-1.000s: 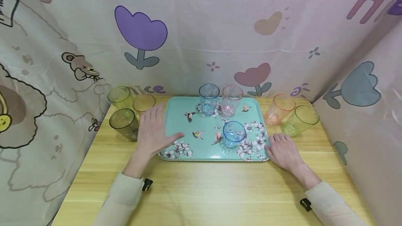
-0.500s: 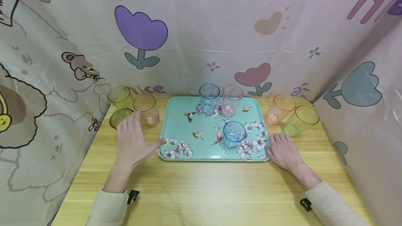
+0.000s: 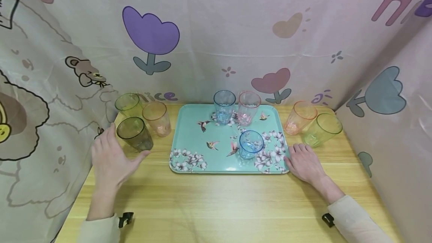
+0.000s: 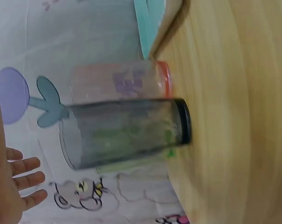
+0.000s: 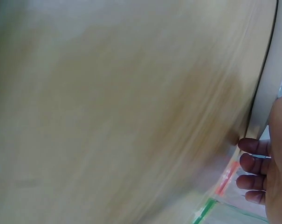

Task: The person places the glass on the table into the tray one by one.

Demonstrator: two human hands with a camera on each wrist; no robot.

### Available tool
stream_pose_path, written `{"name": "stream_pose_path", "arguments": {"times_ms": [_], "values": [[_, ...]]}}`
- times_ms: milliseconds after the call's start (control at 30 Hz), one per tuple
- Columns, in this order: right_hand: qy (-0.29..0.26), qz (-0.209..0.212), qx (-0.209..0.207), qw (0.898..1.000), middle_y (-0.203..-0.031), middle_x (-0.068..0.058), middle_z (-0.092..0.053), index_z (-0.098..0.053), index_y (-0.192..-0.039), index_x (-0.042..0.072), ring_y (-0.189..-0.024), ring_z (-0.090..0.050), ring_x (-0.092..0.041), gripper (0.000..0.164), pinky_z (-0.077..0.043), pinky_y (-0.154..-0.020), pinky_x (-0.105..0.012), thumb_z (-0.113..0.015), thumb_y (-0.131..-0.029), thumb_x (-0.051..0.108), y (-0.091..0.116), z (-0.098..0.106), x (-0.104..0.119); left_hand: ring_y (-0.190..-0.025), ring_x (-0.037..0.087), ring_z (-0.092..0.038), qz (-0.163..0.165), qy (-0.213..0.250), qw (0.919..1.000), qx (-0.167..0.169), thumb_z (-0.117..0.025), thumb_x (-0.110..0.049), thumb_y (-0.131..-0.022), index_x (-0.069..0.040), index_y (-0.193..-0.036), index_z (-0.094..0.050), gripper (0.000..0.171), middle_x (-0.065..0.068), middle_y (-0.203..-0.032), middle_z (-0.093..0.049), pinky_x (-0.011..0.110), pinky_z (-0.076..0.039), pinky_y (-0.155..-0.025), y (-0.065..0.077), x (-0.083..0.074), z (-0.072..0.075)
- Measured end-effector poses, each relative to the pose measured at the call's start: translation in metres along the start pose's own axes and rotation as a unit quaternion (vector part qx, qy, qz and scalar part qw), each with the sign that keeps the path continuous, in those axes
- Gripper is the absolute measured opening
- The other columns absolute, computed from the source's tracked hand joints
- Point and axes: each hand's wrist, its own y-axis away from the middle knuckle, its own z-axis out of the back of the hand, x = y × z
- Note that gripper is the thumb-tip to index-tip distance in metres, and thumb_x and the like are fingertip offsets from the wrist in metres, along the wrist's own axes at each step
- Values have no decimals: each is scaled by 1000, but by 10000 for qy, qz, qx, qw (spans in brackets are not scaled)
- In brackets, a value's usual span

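The left hand (image 3: 109,162), spread and empty, hovered nearest the dark glass (image 3: 136,136), which stood upright, long axis vertical, just right of its fingers and beyond its thumb. The glass partly hid a green glass (image 3: 128,104) farther out; the left wrist view cut off much of the palm. Between the hands lay the tray (image 3: 190,134). The right hand (image 3: 305,162), relaxed and grasping nothing, rested by its corner; any fingertip pressure was unclear.

Pale curtain (image 3: 216,29), purple tulip (image 3: 151,33) printed on it, brown bear (image 3: 83,68) lower left; light wooden tabletop (image 3: 229,209)
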Motion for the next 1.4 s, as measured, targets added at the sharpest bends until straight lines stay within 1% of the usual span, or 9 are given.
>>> {"name": "stream_pose_path", "arguments": {"times_ms": [133, 200, 333, 500, 667, 833, 967, 1167, 1400], "values": [[21, 18, -21, 10000, -89, -14, -62, -59, -97, 0, -94, -63, -37, 36, -46, -84, -49, -60, -100, 36, 0, -1, 0, -129, 58, -44, 246, -79, 9994, 245, -63, -89, -75, 6, -161, -24, 134, 40, -151, -44, 70, -35, -104, 5, 13, 4], [14, 24, -35, 10000, -89, -14, -62, -60, -97, 0, -94, -63, -37, 36, -46, -83, -49, -60, -100, 36, 0, -1, 0, -128, 58, -44, 312, -116, 9989, 344, -66, -85, -77, 7, -161, -24, 132, 40, -151, -44, 70, -35, -105, 6, 18, 5], [-5, 24, -37, 10000, -90, -15, -63, -60, -98, 0, -96, -63, -37, 37, -46, -84, -49, -60, -101, 36, -1, -1, 0, -128, 60, -44, 356, -134, 9984, 409, -68, -82, -79, 9, -160, -26, 129, 42, -149, -45, 70, -35, -104, 6, 24, 1], [-33, 28, -57, 10000, -89, -15, -63, -59, -97, 0, -95, -63, -37, 36, -46, -84, -50, -60, -101, 36, -1, -1, 0, -127, 62, -45, 366, -185, 9977, 533, -70, -77, -80, 12, -158, -29, 125, 45, -144, -47, 71, -36, -104, 5, 34, -9], [-62, 51, -107, 9999, -88, -14, -62, -59, -95, 1, -94, -63, -37, 34, -47, -84, -50, -60, -100, 35, -1, 0, 1, -132, 64, -40, 500, -218, 9942, 923, -70, -73, -83, 14, -159, -24, 124, 48, -146, -43, 74, -29, -111, 4, 45, -19], [-56, 24, -48, 10000, -88, -14, -62, -59, -96, 1, -94, -63, -37, 35, -46, -84, -50, -60, -101, 35, -1, 0, 1, -137, 64, -36, 782, -146, 9891, 1242, -67, -72, -88, 14, -160, -20, 122, 49, -149, -38, 74, -27, -115, 2, 54, -27], [-35, 5, -23, 10000, -89, -15, -62, -59, -97, 0, -95, -63, -37, 36, -46, -85, -50, -60, -101, 36, -1, 0, 0, -138, 64, -35, 1011, -104, 9832, 1513, -63, -73, -91, 13, -161, -18, 120, 49, -150, -37, 75, -31, -110, -1, 58, -31], [-41, 8, -32, 10000, -90, -15, -63, -60, -98, 0, -96, -63, -37, 37, -47, -85, -50, -60, -101, 36, 0, 0, 0, -130, 63, -41, 1023, -241, 9799, 1696, -60, -76, -91, 15, -160, -19, 121, 48, -145, -41, 74, -38, -98, -4, 61, -36], [-36, -7, -46, 10000, -92, -16, -64, -61, -100, -1, -98, -64, -38, 38, -47, -87, -51, -60, -101, 36, 0, -1, 0, -127, 63, -41, 964, -350, 9785, 1790, -60, -78, -89, 23, -152, -27, 124, 49, -142, -43, 74, -36, -101, -7, 66, -45]]}}
